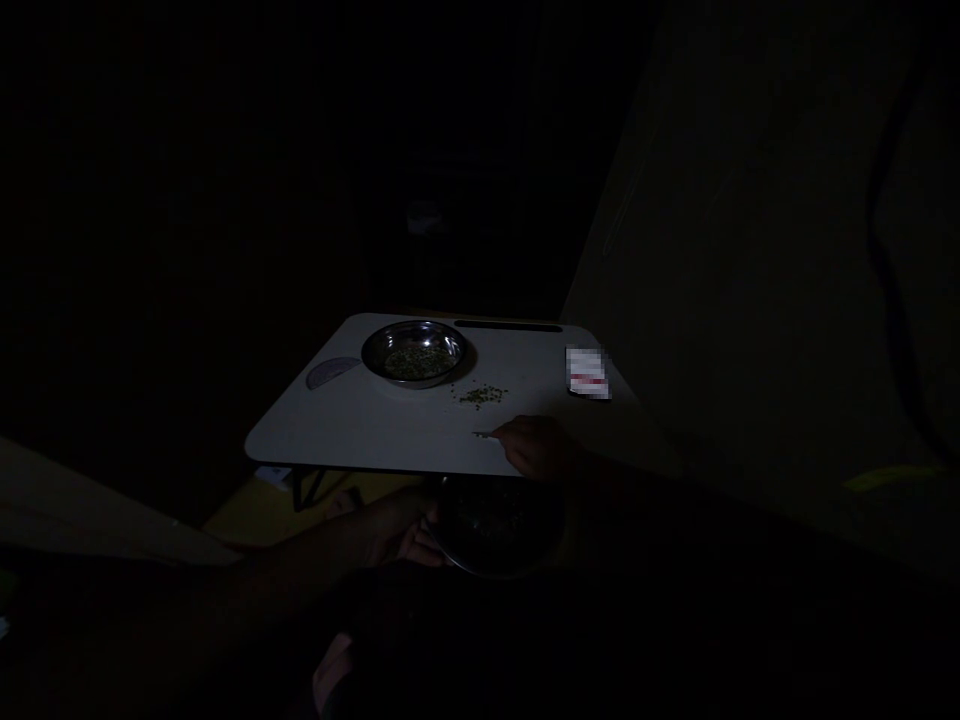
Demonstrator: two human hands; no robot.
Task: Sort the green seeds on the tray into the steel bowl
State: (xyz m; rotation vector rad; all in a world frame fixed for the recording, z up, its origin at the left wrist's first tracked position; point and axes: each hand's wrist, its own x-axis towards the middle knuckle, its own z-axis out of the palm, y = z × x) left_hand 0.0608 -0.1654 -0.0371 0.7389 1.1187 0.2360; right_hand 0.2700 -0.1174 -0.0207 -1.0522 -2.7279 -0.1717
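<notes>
- Head view: steel bowl (409,337) near the far left corner of the desk (360,430), its floor covered with small greenish grains (420,362).
- Stage of work: judged part-way. One batch lies in the steel bowl; a scattered patch of loose grains (482,396) remains on the desktop, between that bowl and the near edge.
- Second bowl (480,572): below the near edge, off the desktop; faint specks show inside, but how full it is cannot be told in the dark.
- Loose grains: green to yellowish, small, densest at the middle of the patch, with strays around it; a few specks lie by the tool.
- Right hand (536,445): over the near edge, right of its middle, fingers closed on a thin, pale, blade-like tool (484,434) pointing left, just apart from the main patch.
- Left hand (405,525): below the near edge, fingers gripping the second bowl at its left rim.
- Surroundings: protractor (334,372) by the left edge; obscured flat object (589,373) by the right edge; dark slot (508,326) along the far edge.
</notes>
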